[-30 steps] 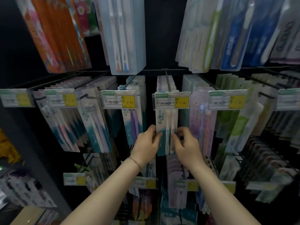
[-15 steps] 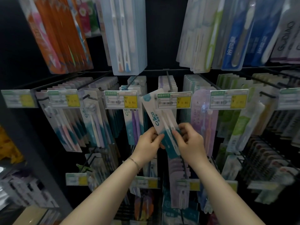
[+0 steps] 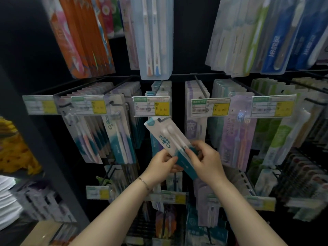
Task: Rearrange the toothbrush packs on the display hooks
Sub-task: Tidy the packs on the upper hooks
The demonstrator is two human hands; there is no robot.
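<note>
Since a second ago the pack point(image 3: 170, 139) has come off its straight hang at the middle hook and now leans, its top swung to about 11 o'clock from my hands, just under the price tag point(image 3: 152, 106) one place to the left. My left hand point(image 3: 161, 167) pinches the teal lower end from 8 o'clock and my right hand point(image 3: 205, 160) has its fingers curled on it from 4 o'clock, both clamped tight. The hook point(image 3: 164, 119) shows at the pack's top edge, though I cannot tell if the hole has caught it. I should level the pack, meet the hole to the tip, then slide it back without snagging the tag
</note>
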